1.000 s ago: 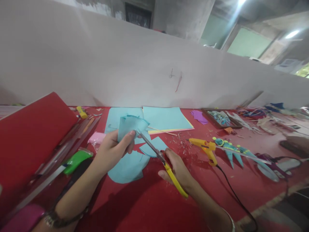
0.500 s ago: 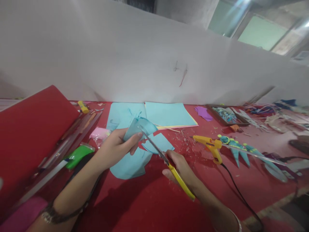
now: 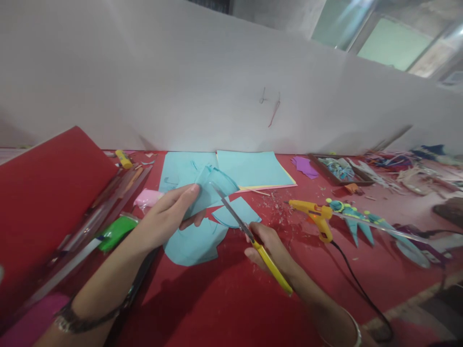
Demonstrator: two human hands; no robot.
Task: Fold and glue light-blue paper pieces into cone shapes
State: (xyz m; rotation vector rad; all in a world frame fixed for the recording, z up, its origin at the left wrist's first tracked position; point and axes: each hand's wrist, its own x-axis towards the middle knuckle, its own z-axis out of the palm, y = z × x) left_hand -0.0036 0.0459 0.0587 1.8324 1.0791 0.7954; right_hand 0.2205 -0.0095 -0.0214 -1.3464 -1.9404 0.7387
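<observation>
Between thumb and fingers, my left hand (image 3: 173, 212) grips a curved light blue paper piece (image 3: 208, 188) above the red table. My right hand (image 3: 269, 246) is wrapped round the yellow-handled scissors (image 3: 271, 267), whose metal blades point up and left to the held paper. Whether the blade tips touch the paper is hard to tell. Under the scissors a fan-shaped blue paper (image 3: 240, 212) lies on the table, and a larger cut blue paper (image 3: 195, 248) lies below my left hand.
Blue sheets (image 3: 253, 168) lie against the wall. At the right are a yellow glue gun (image 3: 313, 212) with a black cord, blue decorations (image 3: 352, 221) and a tray (image 3: 340, 171) of scraps. Tools, a green packet (image 3: 117, 233) and a red board (image 3: 47, 188) are at the left.
My left hand has shifted slightly left and its thumb has moved up along the paper, so more of the held piece shows. The right hand and scissors have barely moved.
</observation>
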